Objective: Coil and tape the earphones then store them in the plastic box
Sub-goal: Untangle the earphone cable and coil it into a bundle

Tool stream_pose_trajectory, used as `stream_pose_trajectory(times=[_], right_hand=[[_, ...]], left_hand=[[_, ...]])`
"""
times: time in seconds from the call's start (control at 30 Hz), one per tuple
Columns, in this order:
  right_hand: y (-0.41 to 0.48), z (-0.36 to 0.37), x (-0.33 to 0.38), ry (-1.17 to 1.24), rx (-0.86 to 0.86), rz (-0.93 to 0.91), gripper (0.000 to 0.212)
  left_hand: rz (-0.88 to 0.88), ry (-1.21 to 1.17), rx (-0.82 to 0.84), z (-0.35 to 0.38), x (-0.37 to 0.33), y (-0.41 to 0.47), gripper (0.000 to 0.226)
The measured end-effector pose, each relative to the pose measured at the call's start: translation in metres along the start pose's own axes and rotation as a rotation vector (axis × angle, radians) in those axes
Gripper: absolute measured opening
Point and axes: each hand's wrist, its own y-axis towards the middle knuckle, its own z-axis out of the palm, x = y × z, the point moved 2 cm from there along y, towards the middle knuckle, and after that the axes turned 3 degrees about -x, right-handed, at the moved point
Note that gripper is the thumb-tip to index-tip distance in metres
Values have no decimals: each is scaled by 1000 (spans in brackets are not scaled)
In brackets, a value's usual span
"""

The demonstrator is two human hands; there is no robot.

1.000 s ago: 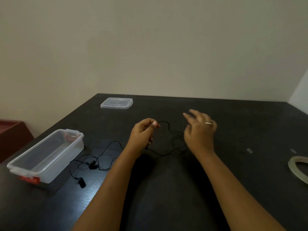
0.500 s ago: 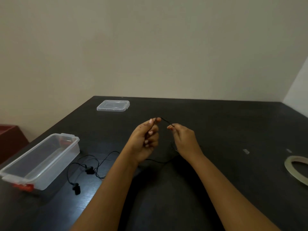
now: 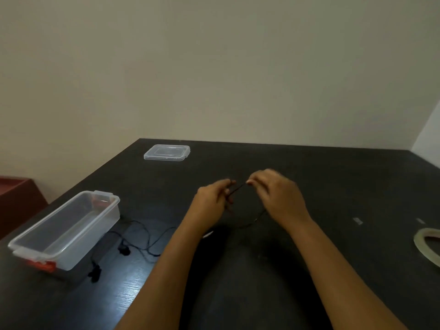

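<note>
Work surface was a dark table (image 3: 321,186) set against a plain wall.

Hands:
- Left hand (image 3: 210,204) was raised over the table centre, fingers curled, thumb and forefinger pinched on the black earphone cable (image 3: 237,188).
- Right hand (image 3: 279,196) was just right of it, also pinched on the cable. Image blurred here; exact finger positions could not be told.
- A short, taut stretch of cable ran between the two pinch points. Fingertips of the two hands were near each other, not touching.

Cable routing:
- From the right hand, a loop hung down toward the table and curved back toward the left arm.
- The rest lay loose on the table, left of the left forearm, w/ two earbuds (image 3: 124,250) at the near-left end, just beside the box.

Containers:
- Clear plastic box (image 3: 71,225) stood at near left, open, long side angled away from the viewer. Red latches showed at both ends. Nothing visible inside; the earphones were outside it.
- Its clear lid (image 3: 167,152) lay flat at the far left of the table, well apart from the box.

Other items:
- Tape roll (image 3: 425,244) lay flat at the right edge, partly cut off by the frame.
- Two small pale strips (image 3: 357,221) lay on the table between the right hand and the roll; material could not be told.
- A red-brown piece of furniture (image 3: 16,201) stood beyond the table's left edge.
</note>
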Motion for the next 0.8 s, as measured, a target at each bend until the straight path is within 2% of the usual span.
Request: stream_pose_trajectory(times=[0.07,0.13,0.2,0.33,0.47,0.53,0.6,0.63,0.7,0.77,0.8], right_hand=[[1,-12,-14,-37,-138,46,19],[0,-12,-19,-66,-201,118,21],[-2,-3,-16,-41,-190,191,21],[-3,18,5,-23,37,256,21],[-9,30,33,13,334,189,24],[-11,34,41,12,429,125,27],[-10,32,39,-7,459,88,25],[-9,29,37,-21,457,63,25],[-5,21,32,-47,413,5,25],[-2,14,28,-77,305,-64,25],[-2,10,26,-100,224,-99,25]], left_hand=[[-133,-250,204,6,-11,-6,32],[-211,-633,408,11,-24,-13,31],[-202,-906,485,12,-30,-14,31],[-184,-1191,376,6,-33,-12,34],[-176,-1254,144,-4,-27,-4,38],[-167,-1232,-5,-14,-18,2,38],[-137,-1093,-122,-23,-5,6,41],[-107,-953,-163,-27,0,6,42],[-55,-527,-219,-30,6,5,36],[-19,-117,-167,-24,9,4,31],[-27,-33,-104,-19,8,3,30]])
